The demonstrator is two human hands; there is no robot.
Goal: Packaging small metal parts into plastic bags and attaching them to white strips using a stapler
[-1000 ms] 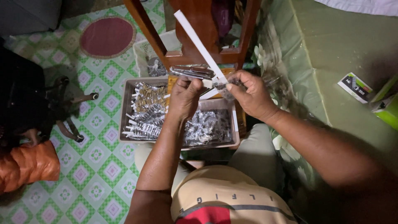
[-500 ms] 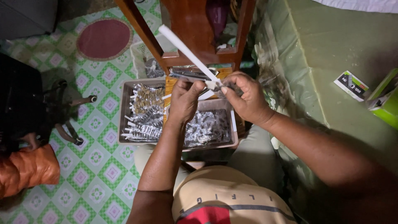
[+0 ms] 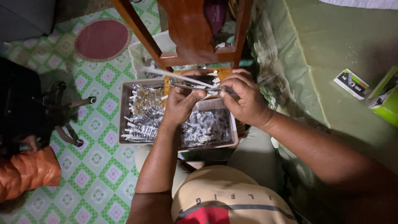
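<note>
From the head view, I see both hands raised just above a shallow tray (image 3: pixel 124 124) that rests on the person's lap. The left hand (image 3: pixel 180 105) has its fingers closed around the near end of a long white strip (image 3: pixel 174 74), and the strip runs away from the fingertips to the left. The right hand (image 3: pixel 246 101) pinches the same spot from the other side, thumb against forefinger, on what I think is a small shiny packet, though it is blurred. Below the fingers, the tray already holds many small silver packets (image 3: pixel 205 126) on the right side and pieces with white tabs (image 3: pixel 143 118) on the left. I judge that a good part is finished and the work goes on.
</note>
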